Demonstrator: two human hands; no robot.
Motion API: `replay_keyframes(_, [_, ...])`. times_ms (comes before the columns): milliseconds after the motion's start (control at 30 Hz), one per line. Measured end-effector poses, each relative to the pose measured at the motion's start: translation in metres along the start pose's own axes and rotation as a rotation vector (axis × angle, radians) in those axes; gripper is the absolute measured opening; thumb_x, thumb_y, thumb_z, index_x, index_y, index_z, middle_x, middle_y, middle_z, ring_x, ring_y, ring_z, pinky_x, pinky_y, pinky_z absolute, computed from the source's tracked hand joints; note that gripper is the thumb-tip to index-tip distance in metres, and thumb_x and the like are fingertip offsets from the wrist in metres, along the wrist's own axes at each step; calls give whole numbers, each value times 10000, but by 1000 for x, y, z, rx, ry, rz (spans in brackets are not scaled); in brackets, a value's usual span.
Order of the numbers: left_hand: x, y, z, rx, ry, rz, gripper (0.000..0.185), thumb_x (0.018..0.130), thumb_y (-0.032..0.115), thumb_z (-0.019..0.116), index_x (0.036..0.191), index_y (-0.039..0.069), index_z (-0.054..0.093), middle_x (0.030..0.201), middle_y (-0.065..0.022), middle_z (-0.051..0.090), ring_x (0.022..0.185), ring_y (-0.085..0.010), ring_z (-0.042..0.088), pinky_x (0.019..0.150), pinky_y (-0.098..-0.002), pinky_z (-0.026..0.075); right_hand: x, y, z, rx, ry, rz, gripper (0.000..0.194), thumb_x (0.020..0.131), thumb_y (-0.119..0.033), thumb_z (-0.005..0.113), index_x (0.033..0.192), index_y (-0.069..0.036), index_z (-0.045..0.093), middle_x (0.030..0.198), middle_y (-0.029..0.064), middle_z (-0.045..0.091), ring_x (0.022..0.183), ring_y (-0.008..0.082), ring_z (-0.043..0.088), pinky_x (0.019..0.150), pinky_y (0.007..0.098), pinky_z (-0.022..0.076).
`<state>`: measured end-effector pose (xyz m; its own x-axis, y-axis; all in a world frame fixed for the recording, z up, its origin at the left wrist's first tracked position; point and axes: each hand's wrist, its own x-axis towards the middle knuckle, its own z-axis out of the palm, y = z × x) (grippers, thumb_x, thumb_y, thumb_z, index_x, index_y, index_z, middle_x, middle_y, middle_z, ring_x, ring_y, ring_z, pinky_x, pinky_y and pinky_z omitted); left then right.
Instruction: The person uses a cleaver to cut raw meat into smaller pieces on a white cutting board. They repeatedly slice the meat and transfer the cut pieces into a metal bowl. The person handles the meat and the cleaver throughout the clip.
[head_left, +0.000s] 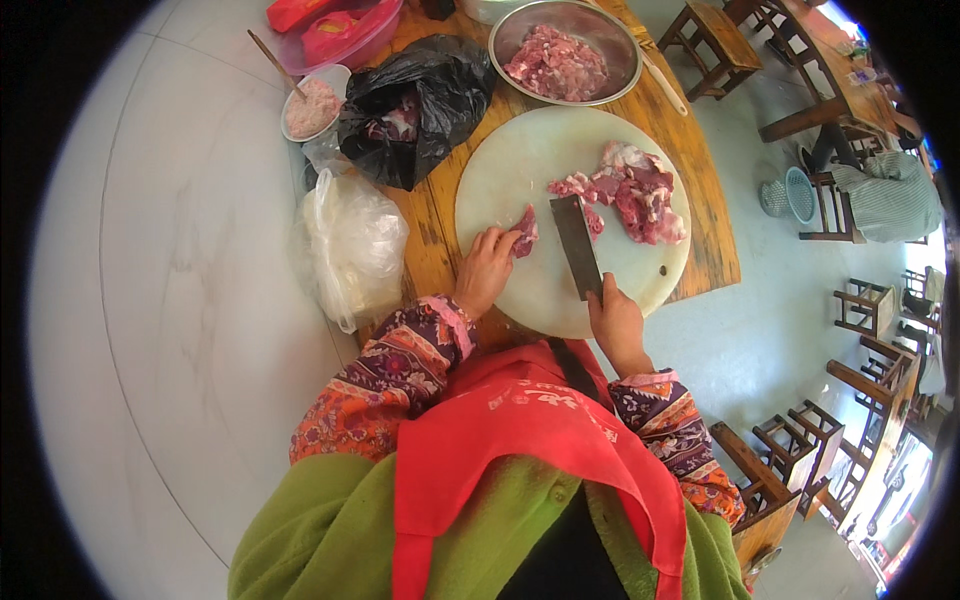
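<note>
On a round white cutting board (510, 150), my left hand (486, 266) pinches a small strip of raw red meat (526, 231) near the left edge. My right hand (619, 324) grips the handle of a cleaver (576, 244), whose dark broad blade lies between that strip and the other meat. Right of the blade is a larger piece of raw meat (646, 196) with white fat, and small cut bits (576, 186) trail from it towards the blade. The cleaver's handle is mostly hidden in my fingers.
Behind the board, a steel bowl (628, 69) holds cut meat on the wooden table (709, 255). To the left are a black plastic bag (450, 75) with meat, a white bowl of minced meat (313, 109) and a clear plastic bag (364, 247). A person (889, 195) sits at right among wooden stools.
</note>
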<state>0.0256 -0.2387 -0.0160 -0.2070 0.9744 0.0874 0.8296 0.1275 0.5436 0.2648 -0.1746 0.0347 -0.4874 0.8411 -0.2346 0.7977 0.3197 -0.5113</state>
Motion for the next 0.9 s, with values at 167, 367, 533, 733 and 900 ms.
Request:
replay_keyframes(167, [-8,-5,-22,-112,-60,45,431,828,33,644,1254,83,604,1139,-103,567,1096,-318,573,927,-411,500,-2,-11,-4,18,16,3,197,928,-137,565,1072,-4,539,756,239,656,711,445,651,641,551,507])
replay_keyframes(367, [5,-10,-22,-123,31,145,339,896,87,624,1231,34,630,1245,-105,599,1152,-287,573,961,-388,500,2,-27,5,-26,23,-17,226,926,-126,548,1115,-3,541,766,235,660,708,442,653,640,550,509])
replay_keyframes(533, [19,-20,26,-123,85,215,315,926,88,594,1225,-2,638,1312,-113,608,1242,-273,555,1009,-380,490,2,-31,16,-93,-26,26,215,914,-114,542,1097,-4,517,770,233,663,712,446,655,639,554,512])
replay_keyframes(733, [18,-20,18,-135,56,235,482,896,139,664,1351,21,555,1412,-128,536,1315,-309,499,1071,-404,441,0,-27,16,-81,-23,5,212,902,-111,553,1072,-5,487,769,239,662,717,451,659,643,561,520])
replay_keyframes(900, [-14,-9,-12,-129,-15,56,647,825,195,744,1408,50,504,1370,-133,520,1242,-370,508,1067,-461,416,0,-24,15,-43,6,-5,208,917,-125,555,1071,-3,489,746,241,664,702,451,660,631,559,522])
